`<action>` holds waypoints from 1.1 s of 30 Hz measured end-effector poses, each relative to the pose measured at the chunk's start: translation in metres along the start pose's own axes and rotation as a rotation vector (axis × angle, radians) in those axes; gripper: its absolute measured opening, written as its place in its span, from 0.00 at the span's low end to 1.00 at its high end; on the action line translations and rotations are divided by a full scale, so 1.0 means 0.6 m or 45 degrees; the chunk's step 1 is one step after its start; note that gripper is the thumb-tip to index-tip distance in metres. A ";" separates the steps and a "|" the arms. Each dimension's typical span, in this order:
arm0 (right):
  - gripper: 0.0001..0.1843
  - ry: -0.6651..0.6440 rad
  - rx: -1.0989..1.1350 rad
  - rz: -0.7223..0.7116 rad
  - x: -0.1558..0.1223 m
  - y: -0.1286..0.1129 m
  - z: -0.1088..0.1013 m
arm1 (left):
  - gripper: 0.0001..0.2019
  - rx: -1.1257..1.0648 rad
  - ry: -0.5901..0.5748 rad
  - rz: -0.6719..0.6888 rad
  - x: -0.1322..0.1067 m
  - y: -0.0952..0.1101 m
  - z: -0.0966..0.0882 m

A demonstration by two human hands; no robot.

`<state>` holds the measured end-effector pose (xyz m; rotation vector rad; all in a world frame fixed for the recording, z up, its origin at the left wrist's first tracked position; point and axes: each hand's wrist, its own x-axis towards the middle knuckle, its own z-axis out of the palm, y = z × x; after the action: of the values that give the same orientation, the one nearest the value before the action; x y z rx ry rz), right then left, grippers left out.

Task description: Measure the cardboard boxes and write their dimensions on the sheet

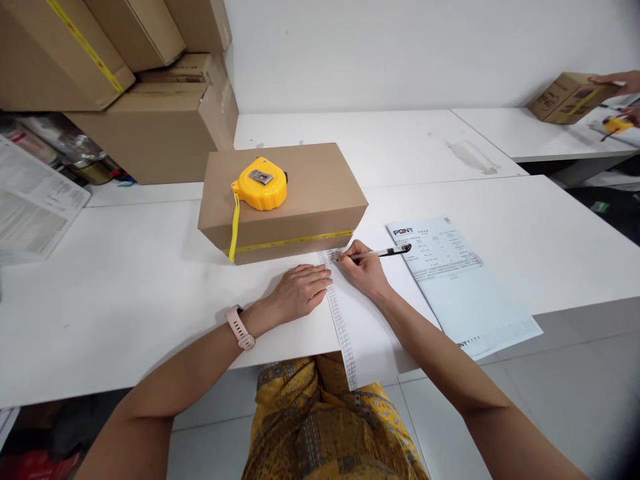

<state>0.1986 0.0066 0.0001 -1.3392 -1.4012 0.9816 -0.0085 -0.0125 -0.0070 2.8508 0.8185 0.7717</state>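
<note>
My right hand (364, 268) is closed around a pen (385, 252) whose tip touches the top of a printed sheet with a column of rows (350, 327). My left hand (300, 290) lies flat with fingers stretched out, pressing on the table beside that sheet's left edge. Just beyond both hands stands a closed cardboard box (310, 193). A yellow tape measure (260, 183) rests on the box top, its yellow strap hanging over the front face. A second printed form (460, 287) lies to the right of my right hand.
Large cardboard boxes (150, 127) are stacked at the back left, with papers (35, 200) and clutter beside them. At the far right another person's hand (623, 81) rests on a small box (570, 98) next to a yellow tape measure (616, 124). White table (125, 287) spans the view.
</note>
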 end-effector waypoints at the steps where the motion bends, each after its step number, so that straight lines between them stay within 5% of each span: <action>1: 0.13 -0.001 0.001 -0.004 0.000 0.001 0.000 | 0.12 -0.006 -0.002 0.000 0.000 0.000 0.000; 33: 0.11 -0.001 -0.010 -0.047 0.004 0.000 -0.001 | 0.13 -0.019 0.035 0.027 -0.001 -0.002 0.004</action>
<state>0.1989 0.0088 0.0006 -1.3145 -1.4270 0.9535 -0.0087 -0.0117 -0.0096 2.8465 0.7842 0.8182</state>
